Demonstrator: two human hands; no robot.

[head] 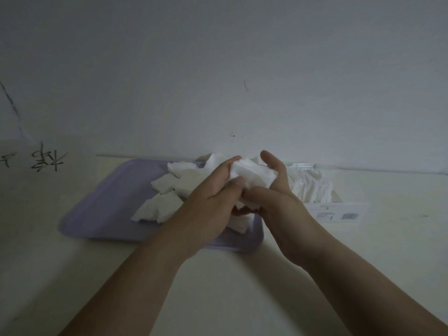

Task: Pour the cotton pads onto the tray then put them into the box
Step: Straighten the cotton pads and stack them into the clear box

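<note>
Counter: the cream counter [218, 287] carried everything, and both forearms reached across it from the near edge.
Left hand: the left hand [208, 204] curled round the near-left side of the bundle [252, 175], thumb pressed on top; its grip was closed on those cotton pads.
Right hand: the right hand [281, 200] cupped the bundle's far-right side with the thumb tucked against its front and the forefinger raised; its grip held the same pads.
Bundle: it was a ragged handful of white squares, held above the right end of the tray [104, 209], with corners sticking out unevenly.
Step in hand: this was probably gathering and squaring a handful before carrying it to the box [339, 212].
Doing it well: the pads looked soft and slippery, so the edges were best tapped flush between both palms and squeezed lightly, then carried as one stack.
Loose pads: the loose pads [164, 204] lay scattered over the tray's middle and far side, so plenty remained.
Box: clear, it stood just right of the tray, with a row of pads [312, 187] already on edge inside.
Insertion: the stack likely needed to go in edge-first, beside that row.
Risk: stray corners might catch the rim.
</note>
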